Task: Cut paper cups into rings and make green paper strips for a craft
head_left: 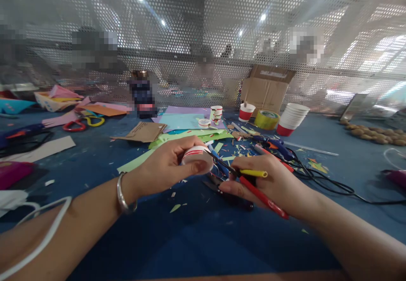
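My left hand [173, 158] is closed around a small white paper cup [197, 154] with red stripes, its opening tilted toward me. A dark, thin blade of the scissors [261, 198] reaches the cup's right edge; whether it touches is unclear. My right hand [264, 179] grips these scissors, whose handle parts are red and yellow. Just below, a dark pointed tool [236, 198] lies partly hidden by my right fingers. Behind my hands are blue pen-like sticks [222, 162] and green paper [193, 136].
Paper scraps [242, 149] litter the table [190, 238]. Farther back are a stack of paper cups [292, 118], a red-and-white cup [246, 111], yellow tape [267, 120] and a cardboard box [264, 92]. A glue gun [275, 145] trails a black cord at right. Red-handled scissors [74, 125] lie left.
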`<state>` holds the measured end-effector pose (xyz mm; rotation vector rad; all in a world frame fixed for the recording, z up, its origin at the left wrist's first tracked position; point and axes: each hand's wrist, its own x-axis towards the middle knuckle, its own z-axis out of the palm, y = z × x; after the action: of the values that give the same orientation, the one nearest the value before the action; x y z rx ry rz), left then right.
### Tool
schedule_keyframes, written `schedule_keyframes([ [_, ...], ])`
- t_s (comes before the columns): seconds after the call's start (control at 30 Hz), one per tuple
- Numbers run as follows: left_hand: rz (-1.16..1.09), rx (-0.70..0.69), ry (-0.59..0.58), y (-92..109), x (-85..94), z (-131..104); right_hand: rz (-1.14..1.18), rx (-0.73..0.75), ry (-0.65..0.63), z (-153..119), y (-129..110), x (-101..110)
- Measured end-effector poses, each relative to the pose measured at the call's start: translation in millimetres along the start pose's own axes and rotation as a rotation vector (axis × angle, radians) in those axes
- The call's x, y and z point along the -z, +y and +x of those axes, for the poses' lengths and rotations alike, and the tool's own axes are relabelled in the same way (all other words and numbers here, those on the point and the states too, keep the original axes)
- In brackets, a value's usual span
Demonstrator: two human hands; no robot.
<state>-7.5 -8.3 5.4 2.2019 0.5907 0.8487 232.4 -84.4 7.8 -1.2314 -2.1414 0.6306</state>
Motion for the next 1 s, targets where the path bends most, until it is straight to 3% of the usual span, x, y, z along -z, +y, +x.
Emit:
schedule_keyframes([
  [0.17, 0.098, -0.015, 0.132, 1, -0.2, -1, -0.133, 0.004, 0.13, -2, 0, -4],
  [0.33, 0.172, 0.067, 0.139, 5, -0.7, -4, 0.21, -0.149, 0.079, -3, 0, -8],
  [0.5, 0.166, 0.122, 0.104, 8, -4.3, -4, 0.387, -0.166, 0.085, -1, 3, -10],
  [0.73, 0.062, 0.19, 0.173, 6, -7.2, -4, -0.02, -0.166, 0.091, 2, 0, -6],
  [0.87, 0.186, 0.093, 0.271, 10, -3.9, -2, -0.296, -0.095, 0.116, 4, 4, -8],
  [1.0, 0.345, 0.016, 0.299, 14, -2.8, -2, -0.424, -0.124, 0.1, 4, 7, -10],
])
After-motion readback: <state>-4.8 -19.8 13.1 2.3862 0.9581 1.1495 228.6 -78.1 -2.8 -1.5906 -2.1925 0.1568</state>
